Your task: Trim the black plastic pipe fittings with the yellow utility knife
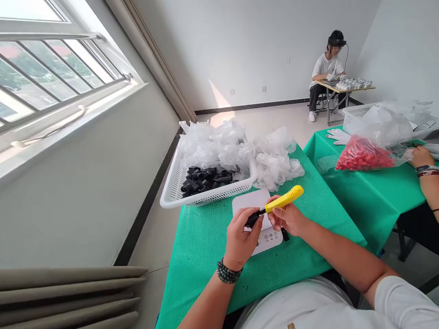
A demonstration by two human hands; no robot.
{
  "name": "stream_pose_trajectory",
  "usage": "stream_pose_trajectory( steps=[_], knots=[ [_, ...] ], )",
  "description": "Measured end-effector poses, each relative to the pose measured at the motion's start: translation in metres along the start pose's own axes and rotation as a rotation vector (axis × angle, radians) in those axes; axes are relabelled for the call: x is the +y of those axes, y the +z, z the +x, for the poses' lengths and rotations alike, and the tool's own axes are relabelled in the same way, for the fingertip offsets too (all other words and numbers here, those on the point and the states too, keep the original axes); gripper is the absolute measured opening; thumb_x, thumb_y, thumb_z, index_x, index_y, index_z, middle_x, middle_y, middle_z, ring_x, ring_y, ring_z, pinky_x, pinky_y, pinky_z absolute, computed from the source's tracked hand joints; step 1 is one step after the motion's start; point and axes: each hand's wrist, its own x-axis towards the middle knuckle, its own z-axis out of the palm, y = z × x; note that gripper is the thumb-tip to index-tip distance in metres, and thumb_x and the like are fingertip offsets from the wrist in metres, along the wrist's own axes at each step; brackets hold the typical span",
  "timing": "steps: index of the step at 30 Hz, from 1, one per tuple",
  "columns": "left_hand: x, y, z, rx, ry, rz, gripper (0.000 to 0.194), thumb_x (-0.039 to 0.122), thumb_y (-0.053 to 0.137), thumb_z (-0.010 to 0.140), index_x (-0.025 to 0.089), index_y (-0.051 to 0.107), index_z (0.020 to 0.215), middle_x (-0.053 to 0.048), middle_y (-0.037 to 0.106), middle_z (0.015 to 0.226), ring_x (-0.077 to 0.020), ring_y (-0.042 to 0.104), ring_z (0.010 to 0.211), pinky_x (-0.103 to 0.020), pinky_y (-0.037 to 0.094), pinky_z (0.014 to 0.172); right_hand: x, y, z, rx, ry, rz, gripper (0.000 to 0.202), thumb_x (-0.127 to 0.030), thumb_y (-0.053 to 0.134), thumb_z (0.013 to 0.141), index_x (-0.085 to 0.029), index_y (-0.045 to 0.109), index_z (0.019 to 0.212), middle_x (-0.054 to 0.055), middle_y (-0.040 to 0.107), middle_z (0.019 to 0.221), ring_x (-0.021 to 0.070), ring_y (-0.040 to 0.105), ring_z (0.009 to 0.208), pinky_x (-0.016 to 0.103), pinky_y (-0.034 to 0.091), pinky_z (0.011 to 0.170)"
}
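Observation:
My left hand is closed around a small black fitting. A yellow-handled knife is gripped in my right hand, its tip touching the fitting. Both hands are over a white scale on the green tablecloth. Beside the scale, under my right hand, lies a small black piece. Beyond my hands, a white basket holds several black fittings and clear plastic bags.
More crumpled plastic bags lie right of the basket. At the right, another green table carries a bag of red pieces, and another person's hand is there. A seated person works at a far table.

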Motion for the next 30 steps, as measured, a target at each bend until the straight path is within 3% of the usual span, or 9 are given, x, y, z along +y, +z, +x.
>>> stream_pose_trajectory(
  steps=[6,13,18,22,27,30],
  knots=[
    [-0.0042,0.0018,0.0004,-0.043,-0.096,-0.082,0.017,0.027,0.073,0.095,0.022,0.077,0.111,-0.006,0.078,0.101,-0.0184,0.074,0.09,-0.029,0.062,0.081,-0.0013,0.0003,0.0013,0.078,0.014,0.068,0.063,-0.064,0.096,0.066,-0.023,0.059,0.095,-0.01,0.06,0.055,0.0092,0.052,0.039,0.021,0.041,0.041],
    [-0.0078,-0.0014,0.0028,-0.136,-0.513,-0.351,0.039,0.048,0.08,0.087,0.019,0.077,0.112,-0.009,0.08,0.099,-0.0214,0.074,0.086,-0.032,0.061,0.076,-0.0024,0.0008,0.0016,0.124,-0.019,0.077,0.061,-0.064,0.095,0.066,-0.023,0.059,0.093,-0.011,0.058,0.053,0.0089,0.052,0.038,0.022,0.042,0.041],
    [-0.0061,-0.0044,0.006,-0.087,-0.604,-0.433,0.043,0.05,0.083,0.082,0.017,0.075,0.109,-0.005,0.075,0.088,-0.0147,0.064,0.07,-0.028,0.057,0.066,-0.0048,0.0004,0.0026,0.106,-0.042,0.097,0.058,-0.064,0.092,0.072,-0.022,0.062,0.098,-0.01,0.059,0.054,0.0094,0.052,0.038,0.022,0.042,0.04],
    [-0.0085,-0.0032,0.0048,0.01,-0.52,-0.333,0.035,0.045,0.081,0.084,0.018,0.075,0.105,-0.007,0.077,0.094,-0.0173,0.07,0.077,-0.03,0.06,0.072,-0.0064,-0.001,0.003,0.025,-0.017,0.11,0.067,-0.066,0.093,0.071,-0.022,0.063,0.112,-0.006,0.068,0.065,0.01,0.056,0.04,0.022,0.041,0.039],
    [-0.0086,-0.0005,-0.0006,0.081,-0.186,-0.148,0.019,0.031,0.078,0.089,0.022,0.075,0.105,-0.006,0.079,0.102,-0.0202,0.076,0.094,-0.032,0.064,0.085,-0.0034,-0.0039,0.0016,-0.026,0.021,0.155,0.059,-0.066,0.092,0.073,-0.023,0.061,0.101,-0.007,0.064,0.062,0.0111,0.056,0.041,0.023,0.041,0.042],
    [-0.0075,-0.0001,-0.0018,0.087,-0.106,-0.13,0.016,0.028,0.076,0.091,0.023,0.075,0.106,-0.006,0.079,0.103,-0.0196,0.076,0.095,-0.031,0.065,0.085,-0.0032,-0.0056,0.0013,-0.047,0.022,0.171,0.059,-0.064,0.094,0.071,-0.025,0.06,0.097,-0.008,0.06,0.061,0.0116,0.055,0.044,0.023,0.042,0.044]
  ],
)
